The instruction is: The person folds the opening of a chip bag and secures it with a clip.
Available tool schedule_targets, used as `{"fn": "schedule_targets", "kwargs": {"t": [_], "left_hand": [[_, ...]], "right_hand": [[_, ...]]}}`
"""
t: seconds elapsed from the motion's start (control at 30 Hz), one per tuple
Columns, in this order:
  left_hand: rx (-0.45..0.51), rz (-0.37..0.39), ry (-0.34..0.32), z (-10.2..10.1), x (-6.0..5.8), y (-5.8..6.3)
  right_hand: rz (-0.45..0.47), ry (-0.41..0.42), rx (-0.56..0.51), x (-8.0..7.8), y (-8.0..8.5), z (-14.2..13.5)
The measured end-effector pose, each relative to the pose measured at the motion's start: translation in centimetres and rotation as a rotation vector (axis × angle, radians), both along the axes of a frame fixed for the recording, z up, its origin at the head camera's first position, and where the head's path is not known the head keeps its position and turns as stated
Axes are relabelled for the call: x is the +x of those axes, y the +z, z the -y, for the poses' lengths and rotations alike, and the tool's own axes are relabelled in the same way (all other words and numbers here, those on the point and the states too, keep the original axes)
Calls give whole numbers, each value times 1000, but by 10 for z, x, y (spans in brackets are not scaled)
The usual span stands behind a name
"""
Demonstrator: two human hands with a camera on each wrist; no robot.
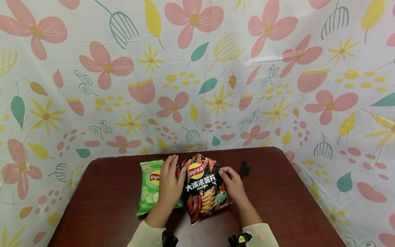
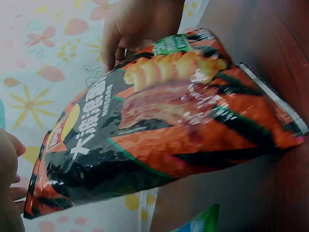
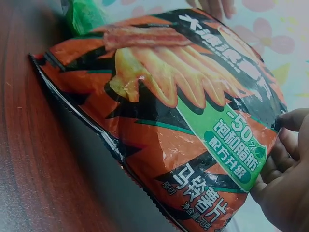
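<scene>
Puffed red-and-black glossy foil crisp bag (image 1: 202, 188) is between the two hands, printed front toward the person; top end looks raised in the wrist views; can't tell if the bottom seal touches the dark red-brown wood-look worktop (image 1: 108, 199). Right hand (image 1: 236, 187) is nearly closed, thumb and fingers pinching the bag's right edge; left hand (image 1: 168, 181) is fairly open, fingers extended by the left edge; can't confirm contact there. Green foil crisp bag (image 1: 147, 192) lies just left, partly hidden behind the left hand; small black object (image 1: 244, 169) is near the right hand, too small to identify. My read on the step in hand: adjusting how the red-and-black one sits beside the green one; next move probably calls for left-side support before any lift, or easing the right pinch if it's being set down; slick foil could slip.
</scene>
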State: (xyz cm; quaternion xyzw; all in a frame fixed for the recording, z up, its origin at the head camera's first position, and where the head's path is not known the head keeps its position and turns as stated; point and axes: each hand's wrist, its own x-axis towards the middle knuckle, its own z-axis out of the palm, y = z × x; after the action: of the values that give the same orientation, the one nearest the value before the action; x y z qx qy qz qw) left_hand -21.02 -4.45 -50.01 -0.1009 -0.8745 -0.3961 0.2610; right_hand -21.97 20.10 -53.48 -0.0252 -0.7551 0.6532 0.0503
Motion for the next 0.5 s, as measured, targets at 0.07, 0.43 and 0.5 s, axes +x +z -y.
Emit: {"fn": "schedule_targets", "kwargs": {"t": [0.07,0.43,0.5], "left_hand": [[-9,-7,-11,-1,-1,3],[-92,-33,20,-2,-1,8],[-106,-17,18,-1,-1,9]], "right_hand": [[16,18,-2,1,-1,1],[-11,116,12,2,-6,7],[-18,138,18,3,-7,8]]}}
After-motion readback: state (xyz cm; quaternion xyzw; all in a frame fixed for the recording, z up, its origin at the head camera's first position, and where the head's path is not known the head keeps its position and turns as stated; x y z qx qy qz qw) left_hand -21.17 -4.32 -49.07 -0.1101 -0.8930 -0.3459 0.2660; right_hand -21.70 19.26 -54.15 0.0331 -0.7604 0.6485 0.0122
